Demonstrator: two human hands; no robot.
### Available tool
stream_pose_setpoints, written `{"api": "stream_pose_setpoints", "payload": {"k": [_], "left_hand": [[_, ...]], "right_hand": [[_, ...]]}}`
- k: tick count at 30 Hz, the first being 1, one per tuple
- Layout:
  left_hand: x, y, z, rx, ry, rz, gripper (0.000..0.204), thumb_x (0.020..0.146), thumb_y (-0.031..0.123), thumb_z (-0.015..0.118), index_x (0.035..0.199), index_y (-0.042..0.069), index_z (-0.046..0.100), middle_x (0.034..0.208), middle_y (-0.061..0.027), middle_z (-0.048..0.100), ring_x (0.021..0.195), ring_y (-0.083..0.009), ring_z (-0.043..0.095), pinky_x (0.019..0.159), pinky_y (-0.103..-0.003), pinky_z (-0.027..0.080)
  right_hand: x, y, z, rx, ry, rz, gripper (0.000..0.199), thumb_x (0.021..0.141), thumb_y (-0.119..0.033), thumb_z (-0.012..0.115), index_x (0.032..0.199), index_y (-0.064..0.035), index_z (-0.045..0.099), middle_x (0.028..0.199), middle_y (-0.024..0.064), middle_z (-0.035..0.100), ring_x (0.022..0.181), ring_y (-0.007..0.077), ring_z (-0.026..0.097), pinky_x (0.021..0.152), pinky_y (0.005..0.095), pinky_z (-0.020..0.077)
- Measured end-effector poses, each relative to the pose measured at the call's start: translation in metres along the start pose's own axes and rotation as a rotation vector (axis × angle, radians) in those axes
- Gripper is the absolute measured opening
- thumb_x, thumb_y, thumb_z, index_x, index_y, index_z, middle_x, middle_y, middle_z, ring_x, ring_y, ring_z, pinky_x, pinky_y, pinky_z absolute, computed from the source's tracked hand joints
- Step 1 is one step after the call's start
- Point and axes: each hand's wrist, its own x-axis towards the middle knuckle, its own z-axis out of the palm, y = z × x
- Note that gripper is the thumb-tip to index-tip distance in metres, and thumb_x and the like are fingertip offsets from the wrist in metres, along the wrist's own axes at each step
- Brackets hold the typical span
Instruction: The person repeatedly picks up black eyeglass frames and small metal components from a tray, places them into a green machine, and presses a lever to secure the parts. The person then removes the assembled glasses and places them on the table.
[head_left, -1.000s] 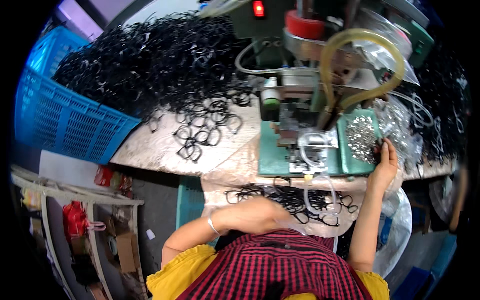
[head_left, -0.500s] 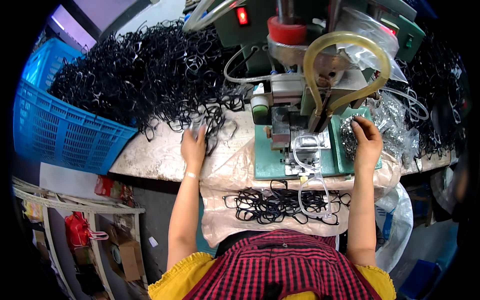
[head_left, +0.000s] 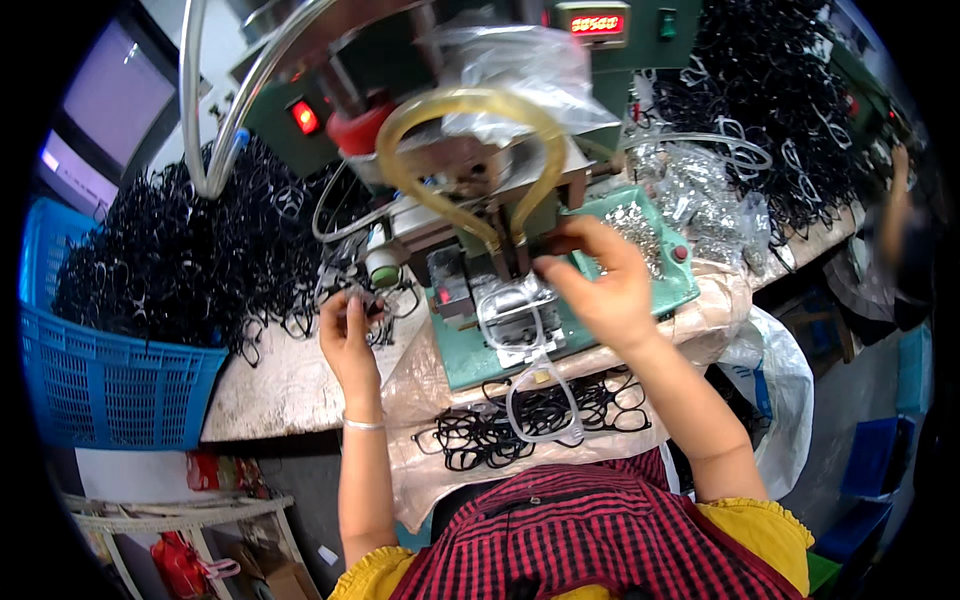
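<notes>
My left hand [head_left: 348,340] is closed in a pinch at the near edge of a heap of black eyeglass frames [head_left: 190,260]; what lies between its fingertips is blurred. My right hand [head_left: 610,295] reaches in from the right to the green bench machine [head_left: 470,372]. Its thumb and forefinger curl together beside the machine's head; anything held there is too small to make out. A clear eyeglass frame [head_left: 548,438] rests on the metal fixture [head_left: 525,325], one loop hanging over the front edge. Small shiny metal parts [head_left: 630,235] fill the green tray behind my right hand.
Black frames [head_left: 470,440] lie on brown paper before me. A blue crate [head_left: 120,385] stands at left. A looped yellowish hose [head_left: 470,100] arches over the fixture. Plastic bags [head_left: 690,190] and more black frames [head_left: 770,100] lie at right; another person's arm [head_left: 895,210] shows beyond.
The view has turned, shifting the machine leftward. My right hand has moved from the tray of metal parts to the machine's head. My left hand remains by the black frames, fingers now pinched.
</notes>
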Motion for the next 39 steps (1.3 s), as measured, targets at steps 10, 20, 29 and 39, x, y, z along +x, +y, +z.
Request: {"api": "stream_pose_setpoints", "payload": {"k": [10,20,29,39], "left_hand": [[-0.015,0.14,0.073,-0.025,-0.344,0.758,0.017,0.101,0.009,0.051,0.113,-0.002,0.054,0.11,-0.0222,0.062,0.101,-0.0291,0.063,0.078,-0.04,0.06],[-0.053,0.119,0.086,0.327,-0.678,0.876,0.016,0.078,0.007,0.074,0.093,0.012,0.071,0.098,-0.0086,0.074,0.086,-0.0228,0.072,0.086,-0.046,0.052],[-0.05,0.109,0.095,0.39,-0.773,0.936,0.022,0.069,0.006,0.078,0.089,0.013,0.072,0.103,-0.0041,0.074,0.066,-0.0203,0.054,0.084,-0.045,0.051],[-0.114,0.097,0.032,0.644,-0.507,0.906,0.04,0.075,0.025,0.082,0.108,0.009,0.065,0.115,-0.0143,0.069,0.108,-0.0352,0.065,0.1,-0.05,0.046]], "right_hand": [[-0.005,-0.021,0.021,0.505,-0.025,0.272,0.045,0.084,0.002,0.066,0.126,0.0047,0.05,0.094,0.0069,0.07,0.092,0.0111,0.064,0.086,0.0251,0.0477],[-0.002,0.004,-0.031,-0.384,-0.107,-0.101,0.027,0.081,-0.012,0.066,0.106,-0.0028,0.07,0.119,0.0187,0.065,0.112,0.0361,0.061,0.1,0.0431,0.0466],[-0.02,0.083,-0.063,-0.881,0.089,-0.108,0.015,0.075,-0.018,0.076,0.086,-0.0109,0.069,0.128,0.0126,0.06,0.13,0.0336,0.048,0.099,0.0468,0.0426],[-0.006,0.079,-0.073,-0.55,0.274,-0.068,0.009,0.085,-0.011,0.065,0.09,-0.0029,0.064,0.087,0.0101,0.066,0.074,0.0245,0.064,0.068,0.0352,0.0499]]}}
